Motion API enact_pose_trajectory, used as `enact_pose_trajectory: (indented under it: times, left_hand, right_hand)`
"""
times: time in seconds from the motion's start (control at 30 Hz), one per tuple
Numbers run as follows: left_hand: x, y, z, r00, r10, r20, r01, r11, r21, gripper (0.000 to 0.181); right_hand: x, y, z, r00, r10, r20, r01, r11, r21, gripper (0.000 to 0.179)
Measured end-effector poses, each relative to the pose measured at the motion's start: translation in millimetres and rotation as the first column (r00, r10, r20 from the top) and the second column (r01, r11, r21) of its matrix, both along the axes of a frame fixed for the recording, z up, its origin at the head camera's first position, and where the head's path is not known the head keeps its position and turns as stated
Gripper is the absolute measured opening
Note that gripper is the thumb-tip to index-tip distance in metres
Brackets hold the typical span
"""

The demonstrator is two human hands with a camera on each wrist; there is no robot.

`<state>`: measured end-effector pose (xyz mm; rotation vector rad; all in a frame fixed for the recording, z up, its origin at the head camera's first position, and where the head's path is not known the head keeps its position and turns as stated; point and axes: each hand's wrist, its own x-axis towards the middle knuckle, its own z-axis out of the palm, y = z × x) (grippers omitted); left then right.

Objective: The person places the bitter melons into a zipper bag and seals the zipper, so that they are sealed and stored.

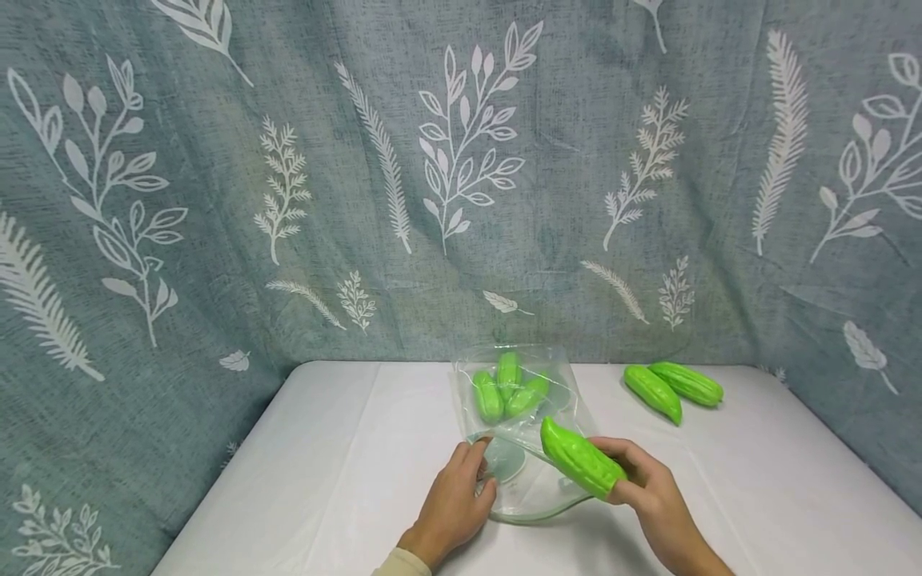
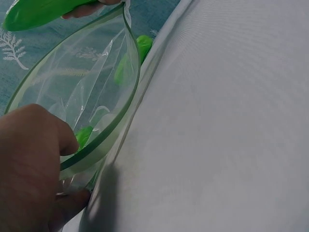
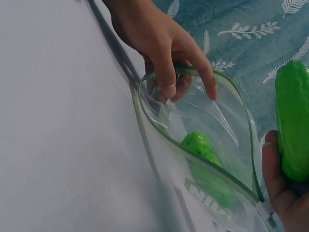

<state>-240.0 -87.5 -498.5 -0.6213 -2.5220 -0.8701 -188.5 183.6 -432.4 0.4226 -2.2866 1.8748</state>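
A clear zip bag [image 1: 533, 516] with a green-edged mouth lies on the table, its mouth held wide apart toward me. Three bright green bitter melons [image 1: 488, 398] are inside, at its far end. At the left of the mouth, my left hand [image 1: 455, 500] pinches the bag's rim [image 3: 145, 94] between thumb and fingers. My right hand [image 1: 651, 492] grips another bitter melon [image 1: 579, 458], ridged and pointed at one end. This melon is tilted just over the right side of the mouth. In the right wrist view, the right hand's fingers are partly cut off by the frame.
Two more bitter melons [image 1: 654, 394] lie side by side at the back right of the white table [image 1: 360, 448]. Behind the table hangs a grey-green curtain [image 1: 533, 264] with white leaf prints. A white slider [image 3: 264, 209] sits at one end of the bag's mouth.
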Motion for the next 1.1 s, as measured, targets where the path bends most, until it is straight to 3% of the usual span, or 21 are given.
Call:
enact_pose_trajectory:
  times: [0.23,0.47,0.7,0.83,1.1]
  left_hand:
    - [0.8,1.8,-0.1,1.000,-0.004,-0.012,0.004,1.000,-0.002,0.053]
    - [1.0,1.5,-2.3,1.000,-0.003,-0.030,0.002,1.000,-0.019,0.061]
    - [1.0,0.9,-0.2,0.997,0.009,-0.075,-0.010,1.000,-0.021,0.049]
    - [1.5,0.7,-0.1,0.996,0.006,-0.085,-0.007,1.000,-0.010,0.051]
    - [2.0,1.4,0.9,0.989,-0.006,-0.145,0.009,1.000,0.024,0.051]
  right_hand:
    - [4.9,-5.1,-3.3,0.993,0.099,-0.066,-0.101,0.995,-0.026,0.057]
    - [6.3,-15.5,-10.9,0.981,0.186,-0.060,-0.189,0.981,-0.042,0.058]
    - [3.0,-23.1,-20.4,0.955,0.263,-0.139,-0.268,0.963,-0.018,0.059]
    - [1.8,-25.0,-22.3,0.950,0.274,-0.147,-0.279,0.960,-0.012,0.057]
    - [5.9,-29.8,-19.8,0.984,0.180,0.007,-0.180,0.983,0.033,0.055]
